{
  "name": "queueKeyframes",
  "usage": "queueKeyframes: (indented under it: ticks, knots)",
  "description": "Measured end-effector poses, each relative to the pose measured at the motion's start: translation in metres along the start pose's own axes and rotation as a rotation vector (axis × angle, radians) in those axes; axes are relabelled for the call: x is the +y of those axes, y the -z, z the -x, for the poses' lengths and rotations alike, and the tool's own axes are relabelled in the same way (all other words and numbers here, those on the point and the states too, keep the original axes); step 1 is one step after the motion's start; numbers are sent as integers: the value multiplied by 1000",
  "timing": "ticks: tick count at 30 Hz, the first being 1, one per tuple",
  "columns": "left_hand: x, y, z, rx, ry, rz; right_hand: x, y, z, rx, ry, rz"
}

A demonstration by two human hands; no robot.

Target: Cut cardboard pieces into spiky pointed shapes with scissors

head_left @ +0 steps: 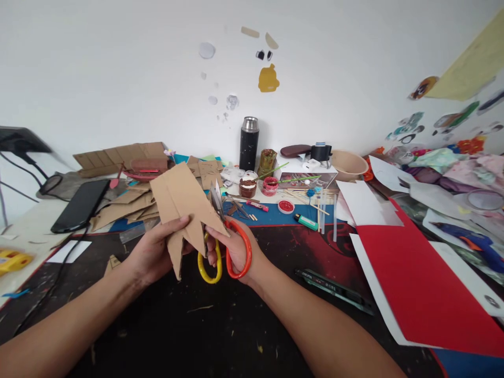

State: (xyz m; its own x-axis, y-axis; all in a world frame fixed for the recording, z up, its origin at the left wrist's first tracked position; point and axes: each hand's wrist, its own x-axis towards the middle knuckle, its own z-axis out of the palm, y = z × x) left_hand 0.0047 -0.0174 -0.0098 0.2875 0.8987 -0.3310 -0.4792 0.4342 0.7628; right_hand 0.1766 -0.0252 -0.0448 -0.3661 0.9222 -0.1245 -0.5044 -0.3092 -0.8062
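Note:
A piece of brown cardboard (179,197) with a jagged, pointed lower edge is held up over the dark mat. My left hand (155,252) grips it at the lower left, thumb on the front face and fingers behind. My right hand (232,247) holds a pair of scissors (239,252) with one yellow and one red handle loop. Its blades point upward beside the cardboard's right edge, and the right thumb lies against the rightmost point. The cardboard partly hides the blades and the right fingers.
Cardboard scraps (129,205) and a phone (81,206) lie to the left. At the back stand a black thermos (249,144) and paint jars (248,185). A box cutter (334,290), red paper (429,283) and a glue gun (472,239) are on the right.

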Motion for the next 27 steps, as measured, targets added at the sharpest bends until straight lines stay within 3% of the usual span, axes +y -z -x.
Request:
queueKeyframes:
  ticks: [20,27]
  knots:
    - [-8,2,1,-82,58,-4,1,-1,3,1,20,26]
    - [-9,7,-1,12,68,89,3,-1,1,11,22,28]
